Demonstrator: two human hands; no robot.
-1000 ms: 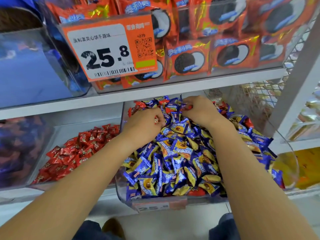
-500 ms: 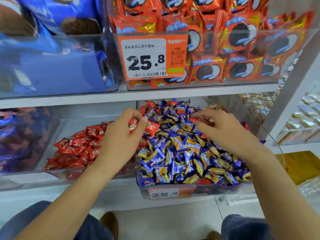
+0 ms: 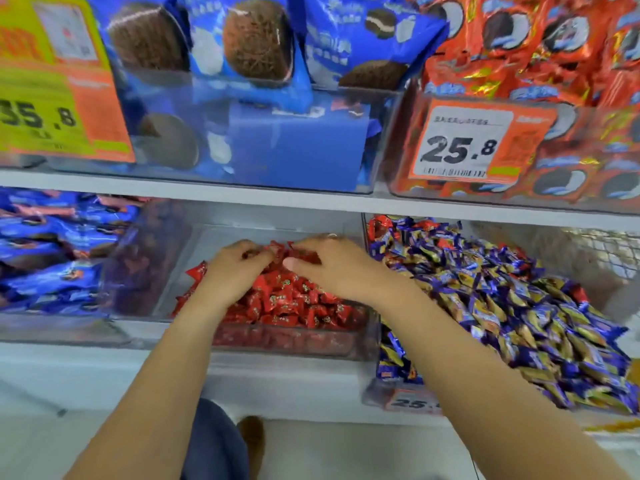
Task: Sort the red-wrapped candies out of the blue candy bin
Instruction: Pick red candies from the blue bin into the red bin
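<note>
I see both hands over the pile of small red foil-wrapped candies (image 3: 294, 303), side by side and nearly touching at the fingertips.

Left hand (image 3: 235, 268): palm down, fingers curled into the top of the red pile, tips buried among the wrappers. I cannot tell whether it grips a candy or only rests on them; motion blur hides the fingertips.

Right hand (image 3: 337, 268): palm down, fingers bent forward over the back of the red pile, thumb stretched out toward the left hand. Red wrapper shows just under the fingers. I cannot tell whether any piece is pinched.

The red pile sits in a clear plastic bin (image 3: 298, 344) on the lower white shelf (image 3: 104, 372). Both forearms reach in over its front wall.

Just right of it stands the clear bin of blue-and-gold wrapped candies (image 3: 519, 306), heaped high. A few red-wrapped pieces (image 3: 379, 225) still lie in it, mostly at the back left corner and 1 at the right edge. Its front carries an orange price label (image 3: 412, 403), partly hidden by the right forearm.

Left of the red bin: a bin of blue snack packets (image 3: 52, 251), blurred.

Upper shelf: blue cookie packs (image 3: 256, 64) in the middle, orange-red cookie packs (image 3: 554, 46) at right with an orange price tag (image 3: 474, 143) reading 25.8.
</note>
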